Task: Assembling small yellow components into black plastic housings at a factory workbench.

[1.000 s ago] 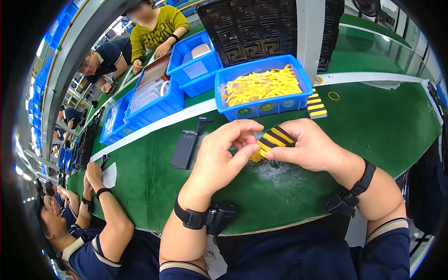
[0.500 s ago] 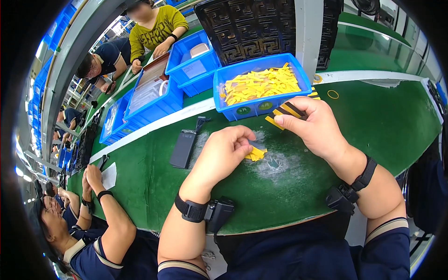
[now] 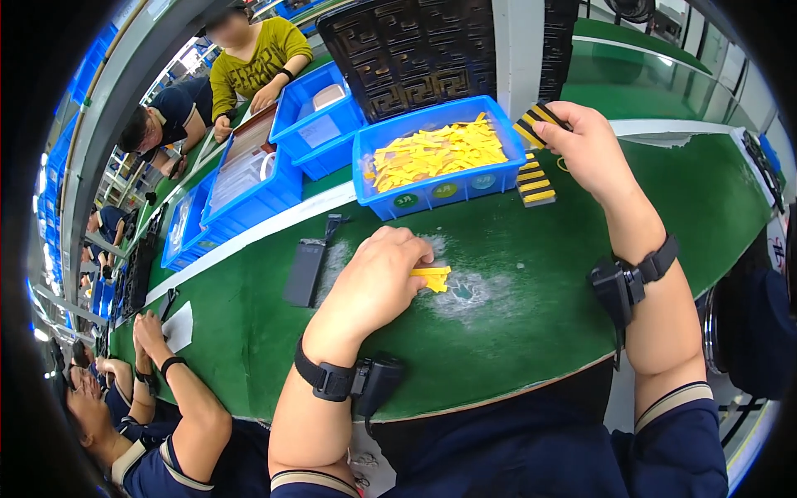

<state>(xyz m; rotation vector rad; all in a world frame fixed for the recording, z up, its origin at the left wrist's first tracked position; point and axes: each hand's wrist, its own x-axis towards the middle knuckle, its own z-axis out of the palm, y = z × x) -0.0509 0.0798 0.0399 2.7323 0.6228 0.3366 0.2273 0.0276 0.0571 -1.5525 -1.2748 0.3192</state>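
My left hand [image 3: 374,274] is low over the green table, its fingers closed on a few small yellow strips [image 3: 433,279]; part of the strips is hidden by the thumb and fingers. Raised beside the far right corner of a blue bin [image 3: 440,192], my right hand [image 3: 588,149] pinches a black-and-yellow striped card [image 3: 531,126]. Below it, more striped pieces [image 3: 536,184] lie on the table against the bin's right side. The bin holds a heap of yellow strips [image 3: 440,156]. Left of my left hand lies a flat black rectangular pack [image 3: 305,272] with a short cable.
Other blue bins [image 3: 253,189] stand along the far left, one holding clear bags. A black moulded tray [image 3: 407,62] leans behind the yellow strips, next to a grey post [image 3: 520,58]. A co-worker's hands [image 3: 149,336] are at the table's left, near a white sheet [image 3: 178,327]. Other people work beyond.
My right hand has moved away and to the right with the striped card, from above the table to beside the bin. My left hand stays at the small yellow strips. The view has shifted slightly.
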